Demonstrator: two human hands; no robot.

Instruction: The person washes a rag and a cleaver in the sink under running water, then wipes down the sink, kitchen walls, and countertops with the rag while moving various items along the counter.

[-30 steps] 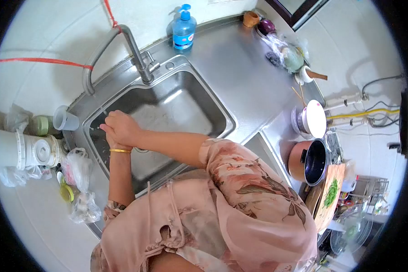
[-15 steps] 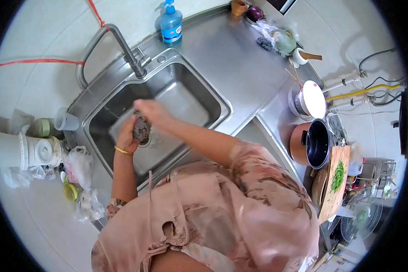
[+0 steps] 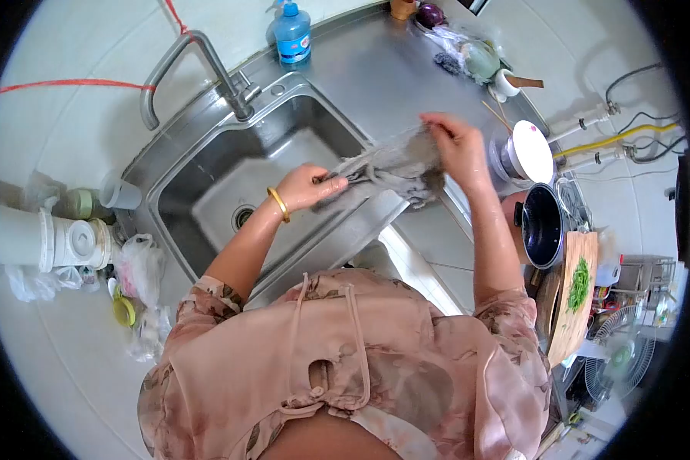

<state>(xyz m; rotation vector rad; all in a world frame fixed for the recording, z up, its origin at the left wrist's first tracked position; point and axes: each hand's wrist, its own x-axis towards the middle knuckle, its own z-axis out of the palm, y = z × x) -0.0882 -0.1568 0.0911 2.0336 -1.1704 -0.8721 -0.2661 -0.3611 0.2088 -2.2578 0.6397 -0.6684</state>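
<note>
A grey cloth (image 3: 395, 170), wrinkled and partly blurred, stretches between my two hands over the right front rim of the steel sink (image 3: 230, 180). My left hand (image 3: 310, 186), with a yellow bangle at the wrist, pinches the cloth's left end. At its right end, my right hand (image 3: 458, 149) grips the cloth from above, the fingers closed on it. The faucet (image 3: 226, 80) stands behind the sink, and no water stream shows under its spout.
A blue pump bottle (image 3: 293, 37) stands behind the sink. To the right are a white plate (image 3: 532, 152), a dark-lined pot (image 3: 542, 226) and a cutting board (image 3: 571, 322) with chopped greens (image 3: 579, 284). White tubs (image 3: 77, 241) and plastic bags (image 3: 140, 264) sit left.
Both hands have moved right, out of the sink basin, and apart from each other. The cloth, bunched up between them before, is now spread out over the counter edge.
</note>
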